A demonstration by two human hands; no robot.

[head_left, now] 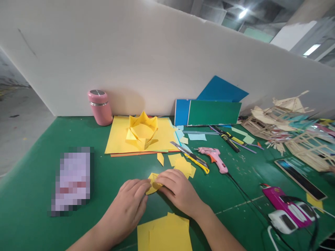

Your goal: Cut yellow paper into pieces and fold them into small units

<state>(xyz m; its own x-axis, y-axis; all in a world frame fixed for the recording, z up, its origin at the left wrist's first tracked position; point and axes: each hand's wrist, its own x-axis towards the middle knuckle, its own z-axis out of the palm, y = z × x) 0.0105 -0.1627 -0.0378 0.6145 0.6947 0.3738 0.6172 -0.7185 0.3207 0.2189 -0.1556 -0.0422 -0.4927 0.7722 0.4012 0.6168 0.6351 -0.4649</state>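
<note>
Both of my hands rest on the green table near its front middle, pressed onto a small folded piece of yellow paper (pixel 153 184). My left hand (pixel 128 205) has its fingers curled against the paper's left side. My right hand (pixel 178 190) lies over its right side, fingers bent down on it. Most of the paper is hidden under my fingers. A stack of yellow paper squares (pixel 164 233) lies just in front of my hands. More small yellow squares (pixel 183 165) lie just beyond my right hand.
A yellow folded paper crown (pixel 142 130) sits on yellow sheets (pixel 117 139) at the back, beside a pink flask (pixel 101 106). To the right lie a yellow utility knife (pixel 191 157), a pink glue gun (pixel 216 158), blue and green card (pixel 209 111) and stick models (pixel 288 122).
</note>
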